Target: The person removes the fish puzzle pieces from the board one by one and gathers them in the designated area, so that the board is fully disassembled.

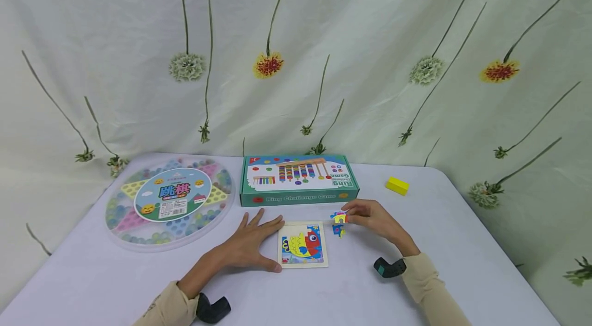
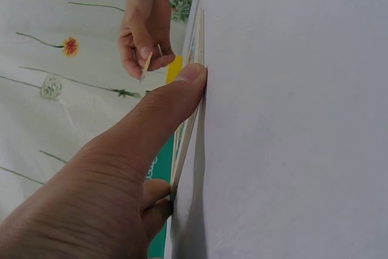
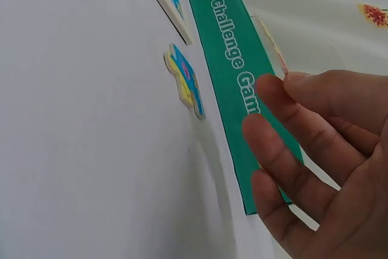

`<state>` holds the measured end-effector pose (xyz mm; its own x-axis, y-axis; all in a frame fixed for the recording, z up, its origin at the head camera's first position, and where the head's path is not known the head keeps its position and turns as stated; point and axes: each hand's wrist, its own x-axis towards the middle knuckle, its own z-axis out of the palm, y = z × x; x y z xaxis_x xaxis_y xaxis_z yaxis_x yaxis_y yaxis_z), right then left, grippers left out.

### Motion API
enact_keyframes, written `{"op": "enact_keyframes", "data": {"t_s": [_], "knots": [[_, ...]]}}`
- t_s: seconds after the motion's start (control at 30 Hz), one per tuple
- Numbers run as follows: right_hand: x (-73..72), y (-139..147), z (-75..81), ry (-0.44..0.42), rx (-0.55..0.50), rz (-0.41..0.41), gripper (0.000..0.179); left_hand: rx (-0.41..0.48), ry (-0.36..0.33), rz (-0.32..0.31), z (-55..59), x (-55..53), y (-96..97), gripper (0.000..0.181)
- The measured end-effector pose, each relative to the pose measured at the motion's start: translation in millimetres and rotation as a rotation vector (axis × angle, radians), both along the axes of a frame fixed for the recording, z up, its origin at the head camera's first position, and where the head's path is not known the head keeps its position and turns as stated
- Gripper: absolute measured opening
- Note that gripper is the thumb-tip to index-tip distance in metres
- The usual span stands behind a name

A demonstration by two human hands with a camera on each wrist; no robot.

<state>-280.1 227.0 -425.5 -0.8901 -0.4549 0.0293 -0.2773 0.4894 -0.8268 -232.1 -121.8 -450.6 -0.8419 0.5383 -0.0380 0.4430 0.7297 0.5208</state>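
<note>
On the worktop the left hand is spread wide against the puzzle, right hand pinching a piece, so I'd brace gently and lower it flat.

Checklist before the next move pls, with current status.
1. Right hand has a secure piece: ok, held puzzle piece pinched at the fingertips.
2. Left hand on the puzzle tray: ok, touching its left side.
3. Tray has room: ok, a pale unfilled area shows at upper left in the head view.
4. All other pieces in the tray: not ok, a loose piece lies on the table to its right.
5. Held piece turned to fit: cannot tell, fingers partly cover it.
</note>
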Motion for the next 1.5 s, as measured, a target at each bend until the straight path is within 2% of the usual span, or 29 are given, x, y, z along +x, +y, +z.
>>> {"op": "enact_keyframes", "data": {"t_s": [0.33,0.73,1.03,1.33,1.5], "knots": [[2.3,31.5,-4.6,-0.031,0.010,-0.076,0.027,-0.006,0.000,0.009,0.6,-0.3,0.2,0.100],[2.0,46.3,-10.3,-0.076,0.025,-0.045,0.027,-0.002,0.008,0.009,-2.6,-1.7,0.1,0.101],[1.5,42.5,-12.2,-0.027,0.085,-0.008,0.023,0.002,0.012,0.006,-3.3,-2.1,-0.4,0.101],[0.0,42.1,-14.9,0.026,0.136,-0.008,0.021,-0.008,0.013,0.011,-3.8,-1.4,-1.1,0.101],[-0.4,41.3,-15.6,0.025,0.149,-0.018,0.022,-0.007,0.009,0.010,-2.9,-1.6,-1.0,0.101]]}}
